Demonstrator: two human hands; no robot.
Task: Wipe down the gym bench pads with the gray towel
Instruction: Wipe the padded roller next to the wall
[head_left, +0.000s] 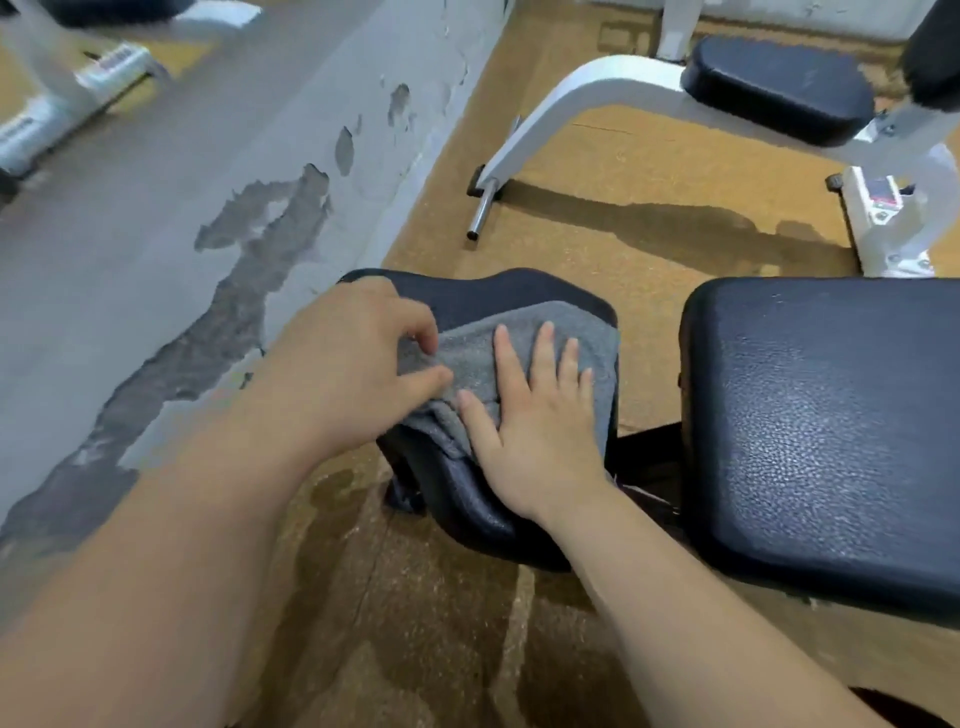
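Note:
A gray towel (582, 332) lies spread over a small black bench pad (498, 291) in the middle of the view. My right hand (540, 415) presses flat on the towel, fingers spread. My left hand (348, 358) sits at the towel's left edge and pinches a fold of it between thumb and fingers. A larger black pad (831, 431) of the same bench lies to the right, bare and untouched.
A white-framed gym machine (566, 104) with a black pad (779, 88) stands behind on the brown rubber floor (649, 228). A worn gray concrete strip (156, 234) runs along the left. Another white machine base (67, 93) is at the far left.

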